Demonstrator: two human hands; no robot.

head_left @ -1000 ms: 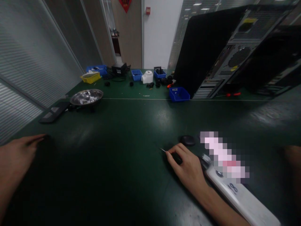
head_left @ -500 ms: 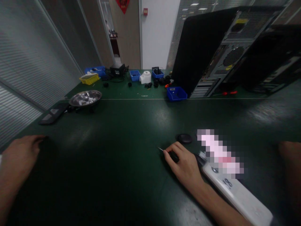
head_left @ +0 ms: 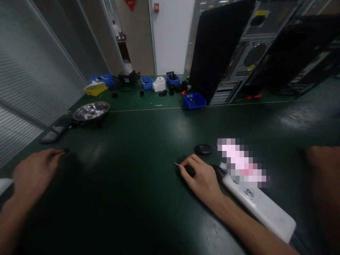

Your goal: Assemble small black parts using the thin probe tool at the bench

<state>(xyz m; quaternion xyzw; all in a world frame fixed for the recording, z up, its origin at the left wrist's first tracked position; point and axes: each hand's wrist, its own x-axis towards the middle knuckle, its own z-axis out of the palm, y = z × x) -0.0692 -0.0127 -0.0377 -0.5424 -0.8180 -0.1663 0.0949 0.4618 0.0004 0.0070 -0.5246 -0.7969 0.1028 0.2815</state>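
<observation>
- Black-handled tool (head_left: 175, 163) is in R hand (head_left: 203, 177), thumb + index closed on it nr the front. Thin bright tip sticks out ahead-left of those fingertips; can't tell if it touches the green bench (head_left: 132, 194).
- Risk: tip skids or bends if pushed at a low angle, b/c it's thin. Loose pinch = tool rolls in the fingers.
- L hand (head_left: 37, 170): fingertips pinched on a dark bit (head_left: 66, 150). Too blurry to ID. Risk: drop; small + dark on dark top = hard to find.
- Hands well apart, so if L brings the bit over fast, fingers could meet the exposed tip. Prob the worst one, poke injury.
- Black puck-like thing (head_left: 203, 149) is just beyond R knuckles. Quick fwd move of the hand could bump it.
- White power strip (head_left: 260, 207) lies along R forearm, dark plug (head_left: 218, 172) just right of R knuckles. Sideways swing could knock plug loose; metal tip nr sockets = short risk if live (can't tell).
- Blurred arm (head_left: 324, 177) far right of R fingers, owner unclear. Collision poss if it reaches in.
</observation>
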